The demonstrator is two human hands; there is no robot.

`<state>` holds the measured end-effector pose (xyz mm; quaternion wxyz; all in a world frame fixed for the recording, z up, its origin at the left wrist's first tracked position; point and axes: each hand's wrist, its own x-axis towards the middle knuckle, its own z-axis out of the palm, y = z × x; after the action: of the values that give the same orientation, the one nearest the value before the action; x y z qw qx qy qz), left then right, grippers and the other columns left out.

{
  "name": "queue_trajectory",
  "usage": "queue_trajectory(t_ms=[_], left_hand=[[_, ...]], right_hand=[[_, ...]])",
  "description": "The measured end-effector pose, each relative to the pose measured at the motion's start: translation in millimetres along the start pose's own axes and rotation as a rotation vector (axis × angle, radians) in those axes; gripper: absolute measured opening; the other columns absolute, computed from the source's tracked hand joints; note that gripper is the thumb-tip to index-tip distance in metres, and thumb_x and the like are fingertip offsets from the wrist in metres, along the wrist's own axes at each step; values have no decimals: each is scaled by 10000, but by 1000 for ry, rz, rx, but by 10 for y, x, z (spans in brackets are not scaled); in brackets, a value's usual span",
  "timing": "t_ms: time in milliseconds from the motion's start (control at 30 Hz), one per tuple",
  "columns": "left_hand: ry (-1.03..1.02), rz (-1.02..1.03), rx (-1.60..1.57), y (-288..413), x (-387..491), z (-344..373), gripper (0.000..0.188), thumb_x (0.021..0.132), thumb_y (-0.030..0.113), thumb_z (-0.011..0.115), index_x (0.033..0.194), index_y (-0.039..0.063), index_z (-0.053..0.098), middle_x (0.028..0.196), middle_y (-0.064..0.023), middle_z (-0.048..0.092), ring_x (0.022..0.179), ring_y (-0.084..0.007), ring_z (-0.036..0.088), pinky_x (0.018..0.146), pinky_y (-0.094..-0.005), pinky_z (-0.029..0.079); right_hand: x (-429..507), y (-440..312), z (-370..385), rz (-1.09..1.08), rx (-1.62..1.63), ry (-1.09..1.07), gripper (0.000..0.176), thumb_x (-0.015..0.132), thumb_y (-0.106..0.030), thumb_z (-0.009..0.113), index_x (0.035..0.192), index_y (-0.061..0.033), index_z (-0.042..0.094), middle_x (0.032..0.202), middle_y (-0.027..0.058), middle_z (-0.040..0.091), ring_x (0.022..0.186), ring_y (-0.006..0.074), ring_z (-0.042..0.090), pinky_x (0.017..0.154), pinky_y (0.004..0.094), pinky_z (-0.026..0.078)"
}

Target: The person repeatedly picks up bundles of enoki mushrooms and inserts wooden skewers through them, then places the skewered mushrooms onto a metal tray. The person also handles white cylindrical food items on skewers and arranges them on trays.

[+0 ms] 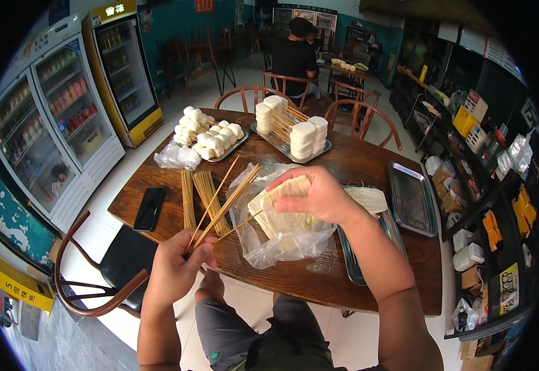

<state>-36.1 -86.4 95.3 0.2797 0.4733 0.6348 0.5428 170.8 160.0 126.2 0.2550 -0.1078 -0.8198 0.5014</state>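
Observation:
My left hand (183, 259) grips several bamboo skewers (232, 197) that fan out toward the table. One skewer slants apart, its tip at the edge of a flat bunch of pale, stringy food, apparently enoki mushrooms (292, 188). My right hand (318, 197) pinches that bunch from above, thumb on the near face. Whether the tip has entered it, I cannot tell. Beneath lies an opened clear plastic bag (262, 255) with more of the pale food inside. On the metal tray (350, 269) to the right, partly behind my right forearm, rest similar pale strands (366, 198).
Two skewer bundles (188, 199) lie beside a black phone (149, 208). Farther back, trays hold skewered white balls (218, 139) and stacked white slices (302, 139). Another metal tray (413, 199) sits at the right edge. Chairs (246, 97) surround the wooden table (366, 153); a person (292, 58) sits beyond.

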Motion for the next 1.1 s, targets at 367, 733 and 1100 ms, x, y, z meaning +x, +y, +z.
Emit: queue_trajectory(t_ms=[367,733,1100], left_hand=[[25,52,24,1,-19,7,137,1021,41,620,1107,-52,672,785,-33,691,721,-78,664,639,-225,500],[-17,43,-2,-3,30,52,132,1022,38,619,1113,-45,666,807,-20,683,733,-74,663,652,-217,511],[-48,-30,-73,-92,102,0,134,1026,63,626,1106,-35,671,776,-20,677,709,-75,628,644,-216,475]], right_hand=[[-104,174,4,104,290,61,261,924,-142,792,1110,28,725,1029,53,748,900,90,676,816,269,555],[-124,57,57,107,230,85,235,896,-156,817,1050,11,754,952,31,752,824,62,658,751,252,546],[-139,196,61,82,381,144,241,959,-186,762,1085,19,742,930,5,725,815,42,625,734,234,522]])
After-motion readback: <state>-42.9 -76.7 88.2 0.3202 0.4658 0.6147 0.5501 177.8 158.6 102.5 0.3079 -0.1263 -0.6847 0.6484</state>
